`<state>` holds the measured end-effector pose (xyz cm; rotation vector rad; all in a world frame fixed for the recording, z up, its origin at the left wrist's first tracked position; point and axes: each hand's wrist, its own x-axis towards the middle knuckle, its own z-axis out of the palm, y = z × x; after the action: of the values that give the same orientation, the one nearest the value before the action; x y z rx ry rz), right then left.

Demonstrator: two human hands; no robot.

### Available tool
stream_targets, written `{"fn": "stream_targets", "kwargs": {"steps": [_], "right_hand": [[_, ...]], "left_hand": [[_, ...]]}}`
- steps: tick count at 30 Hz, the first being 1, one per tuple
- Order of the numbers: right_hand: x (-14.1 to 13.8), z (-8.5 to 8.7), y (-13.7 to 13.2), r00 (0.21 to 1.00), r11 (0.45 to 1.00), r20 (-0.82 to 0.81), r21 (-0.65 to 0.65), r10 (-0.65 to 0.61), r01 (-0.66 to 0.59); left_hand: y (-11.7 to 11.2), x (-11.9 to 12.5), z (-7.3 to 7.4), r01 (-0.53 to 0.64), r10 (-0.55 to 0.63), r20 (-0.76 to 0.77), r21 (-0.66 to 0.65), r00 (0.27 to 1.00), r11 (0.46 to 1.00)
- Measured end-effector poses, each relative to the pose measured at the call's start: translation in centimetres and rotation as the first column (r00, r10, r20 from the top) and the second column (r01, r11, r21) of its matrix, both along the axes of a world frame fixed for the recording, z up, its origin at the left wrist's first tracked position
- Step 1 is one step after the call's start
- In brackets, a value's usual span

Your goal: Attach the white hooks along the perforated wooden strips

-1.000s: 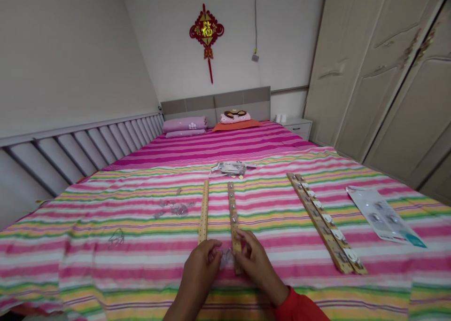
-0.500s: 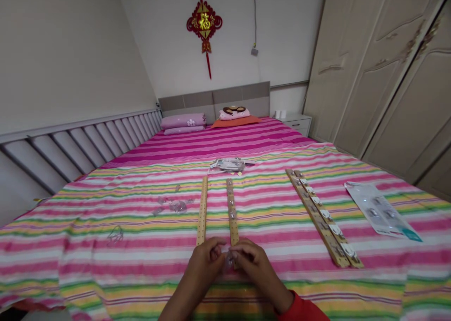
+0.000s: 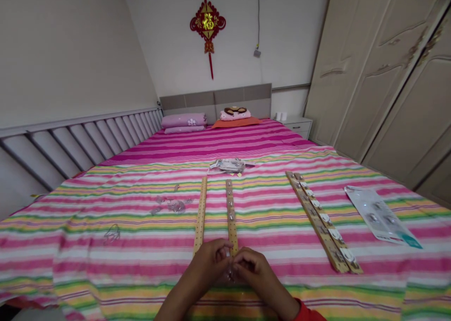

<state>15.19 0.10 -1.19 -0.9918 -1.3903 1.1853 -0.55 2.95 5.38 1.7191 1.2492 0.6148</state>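
My left hand [image 3: 212, 261] and my right hand [image 3: 254, 267] meet over the near end of a perforated wooden strip [image 3: 232, 231]. Thumbs and fingertips of both are pinched on a small clear plastic piece [image 3: 229, 276] with a shiny bit in it; its exact kind is too small to tell. Several shiny clear-and-metal pieces [image 3: 230, 203] sit in a row along the far part of this strip. Just left of it lies a second perforated wooden strip [image 3: 200, 213] with nothing on top. My fingers cover the near end of the middle strip.
Two strips bearing white round and metal pieces [image 3: 324, 217] lie on the right, beside a blister pack [image 3: 382, 217]. Clear plastic scraps [image 3: 176, 206] and a thin wire-like tangle [image 3: 112, 234] are on the left. Farther back rests a plastic packet [image 3: 229, 165]. Everything lies on a striped bedsheet [image 3: 141, 264].
Both hands stay together, with the clear plastic piece now a little lower between them. The right hand's fingers have curled more. The view has shifted slightly.
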Motion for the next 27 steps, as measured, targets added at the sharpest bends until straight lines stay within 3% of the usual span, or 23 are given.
{"fn": "stream_targets", "kwargs": {"steps": [5, 11, 16, 22, 27], "right_hand": [[-0.1, 0.5, -0.2, 0.99, 0.986, -0.136, -0.157, 0.042, -0.063], [0.0, 0.3, 0.6, 0.979, 0.969, -0.202, -0.243, -0.014, -0.036], [0.4, -1.5, 2.1, 0.954, 0.934, -0.24, -0.346, -0.181, 0.09], [0.4, -2.0, 3.5, 0.918, 0.902, -0.252, -0.384, -0.307, 0.197], [0.0, -2.2, 5.1, 0.906, 0.897, -0.247, -0.371, -0.344, 0.24]], "left_hand": [[0.8, 0.3, -0.9, -0.024, 0.024, 0.029, 0.022, 0.999, 0.999], [1.6, 0.8, -1.8, -0.125, 0.121, 0.171, 0.014, 0.978, 0.992], [2.1, 0.7, -3.4, -0.296, 0.298, 0.289, -0.052, 0.91, 0.954], [2.2, 1.8, -6.6, -0.279, 0.378, 0.419, -0.28, 0.825, 0.919], [3.4, 2.4, -7.1, -0.34, 0.398, 0.391, -0.211, 0.83, 0.916]]}}
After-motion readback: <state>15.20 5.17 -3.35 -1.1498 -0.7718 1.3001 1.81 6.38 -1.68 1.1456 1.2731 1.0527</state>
